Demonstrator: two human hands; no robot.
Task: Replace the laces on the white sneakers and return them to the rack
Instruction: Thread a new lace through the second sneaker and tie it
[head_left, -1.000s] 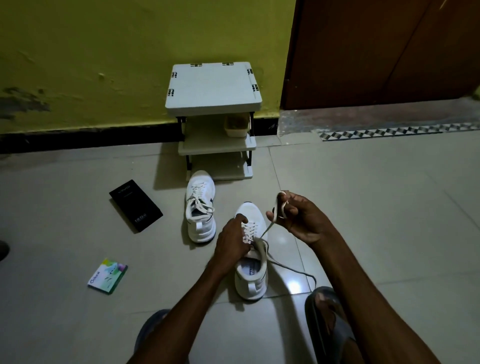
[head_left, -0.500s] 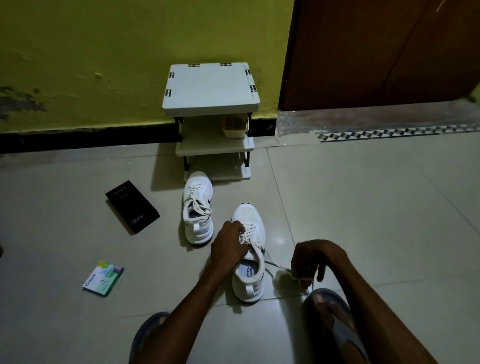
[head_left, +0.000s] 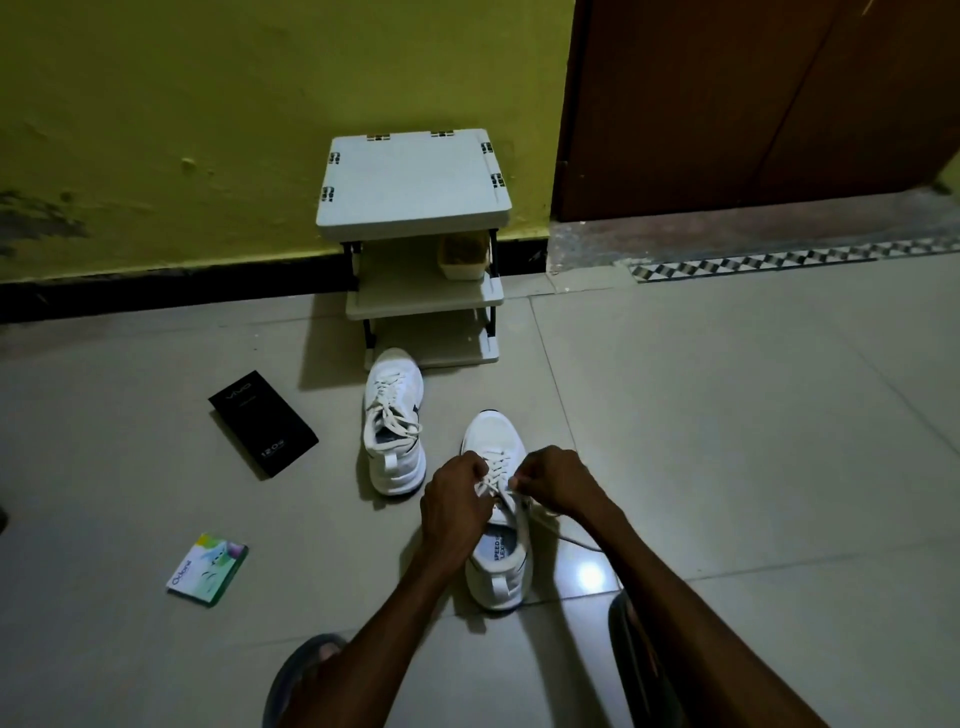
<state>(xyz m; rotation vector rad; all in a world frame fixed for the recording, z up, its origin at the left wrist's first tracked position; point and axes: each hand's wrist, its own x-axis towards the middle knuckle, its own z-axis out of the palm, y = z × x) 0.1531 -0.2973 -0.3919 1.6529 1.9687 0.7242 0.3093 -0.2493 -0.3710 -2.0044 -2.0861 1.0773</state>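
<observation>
Two white sneakers stand on the tiled floor, toes toward the wall. The near sneaker (head_left: 494, 551) is between my hands. My left hand (head_left: 453, 503) grips its lace (head_left: 492, 487) at the left side of the eyelets. My right hand (head_left: 550, 479) pinches the lace from the right, over the tongue. A loose lace end (head_left: 576, 540) trails to the right across the floor. The far sneaker (head_left: 392, 422) sits laced, just in front of the white shoe rack (head_left: 415, 187), which stands against the yellow wall.
A black phone box (head_left: 262, 422) lies left of the far sneaker. A small green and white packet (head_left: 208, 568) lies nearer, further left. A small tub (head_left: 463, 255) sits on the rack's middle shelf. My sandalled feet (head_left: 636, 654) flank the near sneaker. A brown door (head_left: 753, 104) is at right.
My right hand rose from the floor at the right, where it picked up the lace end, to the sneaker's eyelets. My left hand stayed on the near sneaker.
</observation>
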